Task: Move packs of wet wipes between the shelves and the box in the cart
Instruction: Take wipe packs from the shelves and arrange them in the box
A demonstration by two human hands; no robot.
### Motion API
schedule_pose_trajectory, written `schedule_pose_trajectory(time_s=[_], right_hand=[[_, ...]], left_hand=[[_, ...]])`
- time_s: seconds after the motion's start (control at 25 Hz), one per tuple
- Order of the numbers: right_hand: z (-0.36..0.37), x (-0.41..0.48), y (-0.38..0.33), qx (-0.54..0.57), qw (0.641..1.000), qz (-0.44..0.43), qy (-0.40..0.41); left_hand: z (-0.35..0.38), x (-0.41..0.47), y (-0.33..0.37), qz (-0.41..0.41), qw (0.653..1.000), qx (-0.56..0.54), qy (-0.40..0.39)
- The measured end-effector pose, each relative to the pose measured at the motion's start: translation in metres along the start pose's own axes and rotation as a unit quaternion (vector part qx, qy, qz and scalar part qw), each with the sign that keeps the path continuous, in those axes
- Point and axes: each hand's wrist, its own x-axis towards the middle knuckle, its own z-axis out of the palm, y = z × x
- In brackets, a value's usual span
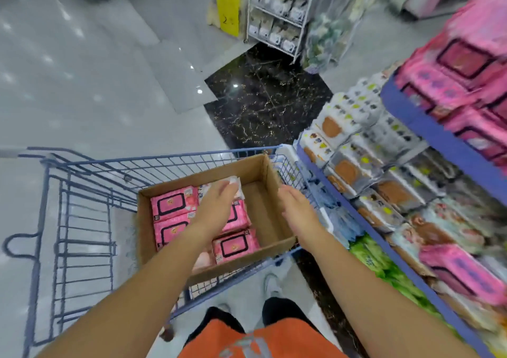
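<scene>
Flat in the left half of the box (203, 171) in the cart (82, 193): 4 pink packs (174, 204), long sides left-right. Directly above, nearer left hand (216, 202), fingers perhaps touching a pale pack (236, 182), grip unclear. Right hand (296, 205) flat, empty, above the right wall.

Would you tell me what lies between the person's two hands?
In the head view, only the bare floor of the box shows between the left hand and the right hand; no pack lies there.
</scene>
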Motion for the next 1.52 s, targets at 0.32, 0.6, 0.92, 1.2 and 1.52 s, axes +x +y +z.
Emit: schedule_pose_trajectory(time_s=[0.32, 0.6, 0.92, 1.2, 1.52], right_hand=[[-0.125, -0.146, -0.056, 0.106, 0.947, -0.14, 0.268], [-0.267, -0.325, -0.039, 0.146, 0.841, -0.22, 0.471], [-0.464, -0.527, 0.036, 0.144, 0.762, -0.271, 0.57], [-0.632, -0.637, 0.084, 0.106, 0.731, -0.235, 0.632], [-0.809, -0.665, 0.133, 0.112, 0.682, -0.214, 0.69]], left_hand=[[0.092, -0.061, 0.143, 0.198, 0.952, 0.012, -0.233], [0.215, -0.236, 0.242, 0.345, 0.853, 0.022, -0.39], [0.381, -0.439, 0.304, 0.45, 0.764, -0.007, -0.462], [0.542, -0.557, 0.354, 0.476, 0.732, -0.01, -0.487], [0.751, -0.616, 0.414, 0.502, 0.673, 0.029, -0.543]])
